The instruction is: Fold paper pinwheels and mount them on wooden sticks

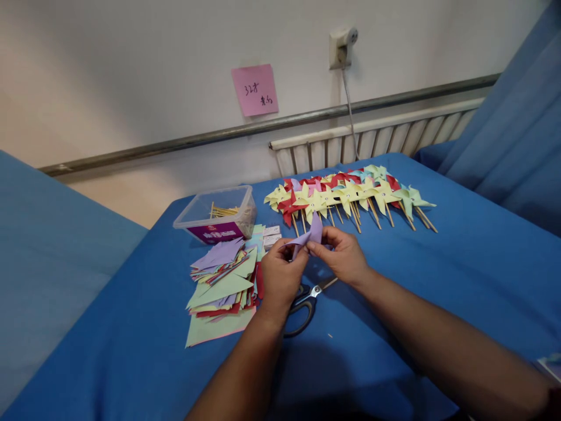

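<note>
A folded piece of purple paper [310, 233] is held above the blue table [438, 280] between both hands. My left hand [279, 273] pinches its left corner with closed fingers. My right hand [344, 252] pinches the right side, fingers closed too. Black-handled scissors [307, 298] lie on the table just below the hands. A messy stack of cut coloured paper [223, 280] lies to the left of my left hand.
A row of finished paper pinwheels on wooden sticks [350, 196] lies at the back of the table. A clear plastic box [217, 213] with sticks stands at the back left. Small white boxes [272, 235] sit beside it. A pink note [255, 89] hangs on the wall.
</note>
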Demonstrator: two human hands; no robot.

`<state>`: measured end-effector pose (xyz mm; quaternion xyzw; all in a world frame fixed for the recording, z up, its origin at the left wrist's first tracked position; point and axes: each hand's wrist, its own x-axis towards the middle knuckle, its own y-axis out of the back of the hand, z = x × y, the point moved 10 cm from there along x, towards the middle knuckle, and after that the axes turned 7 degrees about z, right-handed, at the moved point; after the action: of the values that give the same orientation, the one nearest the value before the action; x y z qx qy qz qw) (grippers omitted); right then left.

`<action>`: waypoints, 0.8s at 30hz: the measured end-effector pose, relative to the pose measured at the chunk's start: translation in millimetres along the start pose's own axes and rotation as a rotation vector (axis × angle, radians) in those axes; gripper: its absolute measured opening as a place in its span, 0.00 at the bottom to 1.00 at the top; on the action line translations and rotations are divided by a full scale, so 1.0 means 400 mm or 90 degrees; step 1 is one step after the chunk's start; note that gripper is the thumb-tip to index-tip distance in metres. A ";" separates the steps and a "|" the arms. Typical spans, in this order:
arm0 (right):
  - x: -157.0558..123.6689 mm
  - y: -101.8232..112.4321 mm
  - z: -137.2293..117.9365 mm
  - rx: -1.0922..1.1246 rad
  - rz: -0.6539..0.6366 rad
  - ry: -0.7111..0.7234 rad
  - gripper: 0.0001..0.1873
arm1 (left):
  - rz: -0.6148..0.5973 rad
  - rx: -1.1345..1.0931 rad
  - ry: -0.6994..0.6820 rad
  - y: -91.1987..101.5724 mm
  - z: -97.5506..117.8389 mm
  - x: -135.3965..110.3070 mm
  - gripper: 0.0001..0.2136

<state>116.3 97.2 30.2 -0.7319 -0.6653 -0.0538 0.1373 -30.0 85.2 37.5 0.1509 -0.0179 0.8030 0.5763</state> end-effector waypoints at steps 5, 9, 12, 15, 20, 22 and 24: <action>0.001 0.007 -0.005 -0.056 0.004 0.017 0.07 | 0.005 -0.005 0.020 0.002 -0.006 0.000 0.08; 0.001 0.006 0.001 -0.050 0.004 0.011 0.07 | 0.005 -0.011 0.032 0.001 -0.001 -0.001 0.08; 0.001 0.001 0.010 -0.019 -0.003 -0.002 0.08 | 0.003 -0.020 0.037 0.000 -0.001 -0.001 0.08; 0.002 0.001 0.019 0.008 0.000 -0.020 0.09 | -0.004 -0.019 0.038 -0.002 -0.004 -0.001 0.08; 0.003 0.006 0.017 -0.027 0.010 -0.007 0.08 | -0.009 -0.029 0.035 -0.006 -0.007 0.000 0.08; 0.002 0.010 0.011 -0.037 0.018 0.003 0.07 | -0.004 -0.044 0.046 -0.006 -0.011 -0.001 0.08; 0.001 0.014 0.006 -0.051 0.029 0.013 0.06 | 0.007 -0.050 0.060 -0.004 -0.016 -0.002 0.09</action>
<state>121.6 97.7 27.5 -0.7513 -0.6441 -0.0851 0.1158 -29.8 86.3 30.8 0.0901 -0.0236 0.8112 0.5773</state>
